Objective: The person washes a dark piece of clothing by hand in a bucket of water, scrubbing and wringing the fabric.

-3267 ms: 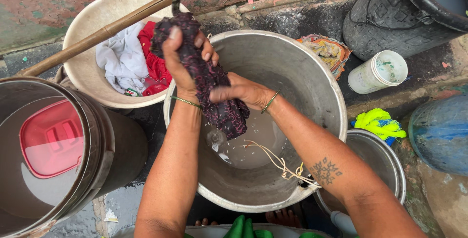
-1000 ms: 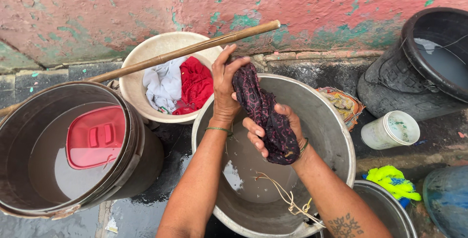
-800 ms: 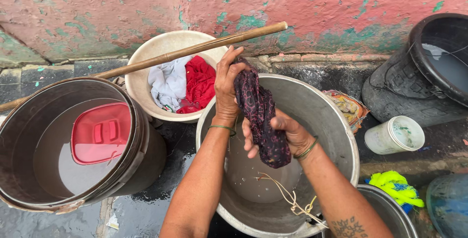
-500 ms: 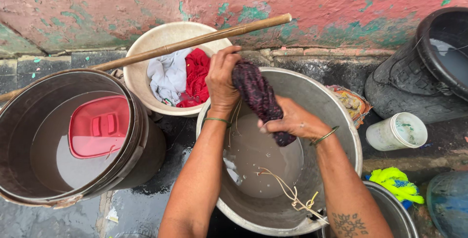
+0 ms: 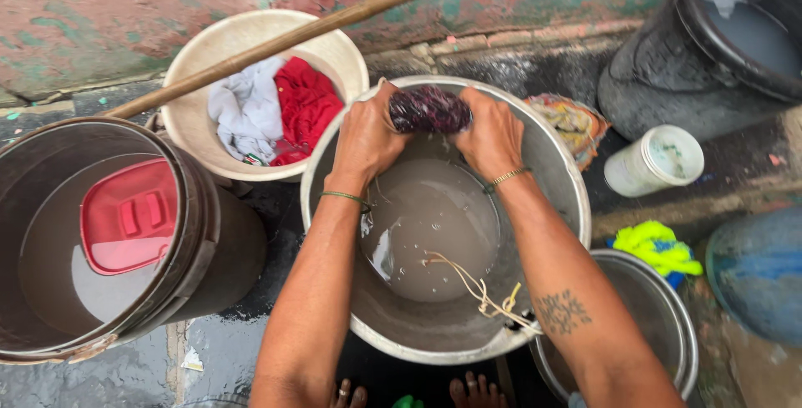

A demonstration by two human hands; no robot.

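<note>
Wet dark cloth (image 5: 428, 110); dull metal basin (image 5: 558, 176); wood pole (image 5: 276, 41).

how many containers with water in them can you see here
3. A metal basin under the hands holds murky water; a brown bucket at left holds water with a red scoop floating; a black tub at top right. Others at the right edge are cut off, contents unclear.
</note>
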